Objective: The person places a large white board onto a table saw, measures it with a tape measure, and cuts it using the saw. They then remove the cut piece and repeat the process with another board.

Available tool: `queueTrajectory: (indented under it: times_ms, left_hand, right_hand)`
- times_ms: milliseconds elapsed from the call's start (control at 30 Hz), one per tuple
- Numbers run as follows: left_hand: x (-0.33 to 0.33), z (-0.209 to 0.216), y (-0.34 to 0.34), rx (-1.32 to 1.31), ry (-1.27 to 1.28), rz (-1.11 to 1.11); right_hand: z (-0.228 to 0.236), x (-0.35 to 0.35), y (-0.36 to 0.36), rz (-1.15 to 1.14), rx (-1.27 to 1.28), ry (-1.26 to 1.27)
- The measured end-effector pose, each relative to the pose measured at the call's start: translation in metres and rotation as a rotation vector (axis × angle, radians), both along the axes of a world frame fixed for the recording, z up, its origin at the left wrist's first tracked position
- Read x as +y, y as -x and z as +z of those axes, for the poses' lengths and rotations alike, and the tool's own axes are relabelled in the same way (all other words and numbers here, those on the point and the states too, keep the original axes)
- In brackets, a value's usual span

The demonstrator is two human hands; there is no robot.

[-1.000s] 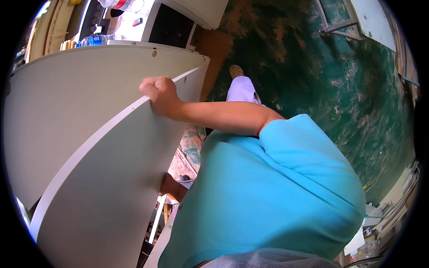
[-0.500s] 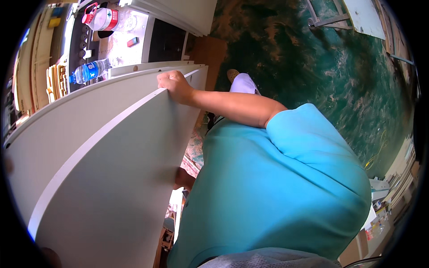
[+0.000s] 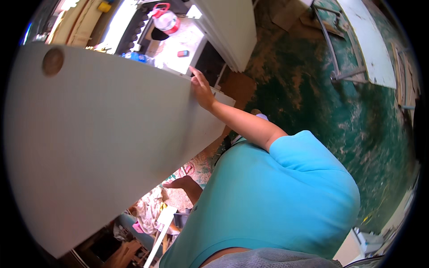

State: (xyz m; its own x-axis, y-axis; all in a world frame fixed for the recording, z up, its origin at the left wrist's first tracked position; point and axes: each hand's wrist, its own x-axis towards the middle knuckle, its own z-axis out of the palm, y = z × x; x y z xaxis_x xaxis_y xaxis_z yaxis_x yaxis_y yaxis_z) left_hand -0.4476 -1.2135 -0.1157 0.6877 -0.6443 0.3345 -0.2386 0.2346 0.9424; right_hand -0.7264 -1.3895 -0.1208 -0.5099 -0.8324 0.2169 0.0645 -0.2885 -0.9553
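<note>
A large white board (image 3: 103,143) fills the left half of the view, its flat face turned toward me, with a round brown hole (image 3: 52,61) near its upper left corner. My right hand (image 3: 201,91) reaches forward and rests on the board's top right edge, fingers stretched along it. My left hand (image 3: 175,183) is at the board's lower edge, partly hidden behind it, and supports the board from below. My turquoise shirt (image 3: 277,205) takes up the lower right.
Beyond the board stands a white cabinet (image 3: 232,31) and a lit worktop with a red-capped jug (image 3: 165,20) and a small red item (image 3: 182,53). A metal frame with a white panel (image 3: 362,44) lies on the green, dusty floor (image 3: 313,102). Scraps and clutter (image 3: 152,214) lie below.
The board has tipped up so its broad face now covers much more of the view. My right hand has stayed on its top edge, moving up and right with it.
</note>
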Motion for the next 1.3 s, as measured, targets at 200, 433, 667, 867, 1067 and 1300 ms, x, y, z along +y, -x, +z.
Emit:
queueTrajectory:
  times_ms: [200,433,667,867,1067,1300]
  left_hand:
    - [-0.032,-0.018,-0.023,0.022,-0.012,0.096]
    - [-0.076,-0.016,-0.026,0.075,0.033,0.092]
    - [-0.073,-0.048,-0.034,0.06,0.023,0.096]
    - [-0.033,-0.024,-0.002,-0.617,-0.275,0.582]
    - [-0.046,0.061,0.072,-1.342,-0.355,0.076]
    - [-0.037,-0.002,0.115,-1.149,-0.805,0.233]
  right_hand:
    - [-0.018,-0.018,-0.045,0.064,0.189,-0.001]
    - [-0.018,-0.035,-0.015,0.216,0.419,-0.091]
    - [-0.024,0.034,0.026,0.272,0.597,-0.223]
    - [-0.154,0.261,0.142,0.363,0.526,-0.604]
    - [-0.281,0.685,0.287,0.033,0.387,-1.72]
    - [-0.306,1.021,0.394,-0.714,-0.167,-1.244]
